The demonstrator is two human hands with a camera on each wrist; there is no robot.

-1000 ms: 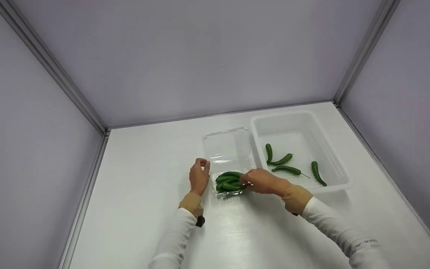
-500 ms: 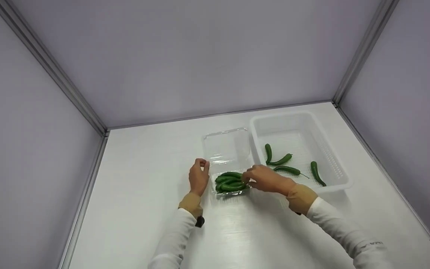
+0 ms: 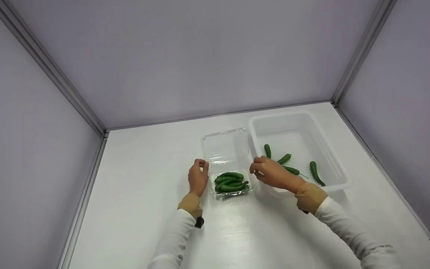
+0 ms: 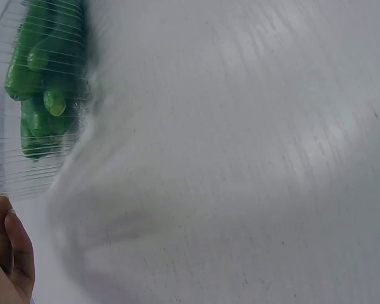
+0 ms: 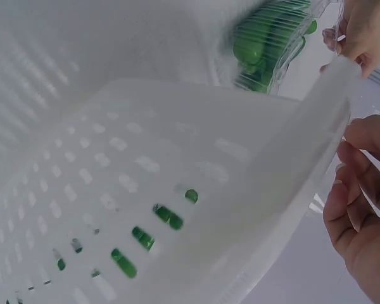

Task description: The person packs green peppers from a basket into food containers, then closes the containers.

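Note:
A clear clamshell container (image 3: pixel 225 149) lies open on the white table, its lid folded back. Its near tray holds several green peppers (image 3: pixel 231 182), also seen in the left wrist view (image 4: pixel 41 69) and the right wrist view (image 5: pixel 266 38). My left hand (image 3: pixel 202 164) pinches the tray's left rim with curled fingers (image 4: pixel 9 240). My right hand (image 3: pixel 256 169) hovers at the near-left corner of a white perforated basket (image 3: pixel 343 183), fingers loosely curled (image 5: pixel 358 202) and holding nothing. Several loose green peppers (image 3: pixel 315 172) lie in the basket.
The basket wall (image 5: pixel 114 158) fills the right wrist view, with green showing through its holes. Grey walls with metal corner posts (image 3: pixel 360 52) close in the table on three sides. Bare white tabletop (image 3: pixel 144 209) lies left of and in front of the hands.
My right hand has let go of the peppers in the clear tray and moved up and right to the basket's corner. The left hand has stayed at the tray's rim.

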